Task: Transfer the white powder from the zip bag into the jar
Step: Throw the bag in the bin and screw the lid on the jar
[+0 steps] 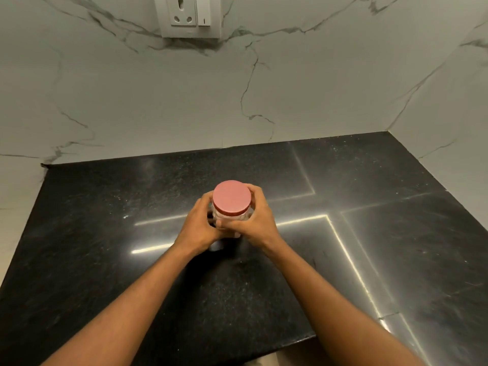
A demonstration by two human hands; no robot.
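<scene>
Head view, looking down at a black stone bench (105, 247) that fills the lower half of the frame.

- Jar (230, 220): clear-walled, centre of frame, upright, toward the middle of the bench. Only a narrow strip of its wall shows between the fingers. I cannot tell what is inside it, nor whether its base sits on the stone or hangs just above it.
- Lid (231, 198): pink, round, seated on top of the jar and facing the camera. No finger lies over its top face.
- Left grip (200, 228): fingers curled round the jar's left side, below the lid, holding it.
- Right grip (257, 220): fingers wrapped round the right side; the upper fingers lie against the lid's rim, the thumb crosses the front of the jar. The two grips meet at the near side of the jar.
- Both forearms are bare and run in from the bottom edge of the frame.
- Bright light streaks reflect on the bench, right of centre.
- Marble wall (158, 101): white with grey veins, behind the bench, turning a corner at the right.
- Socket plate (187, 15): white, top centre of frame, with a switch (203, 11) on its right half.
</scene>
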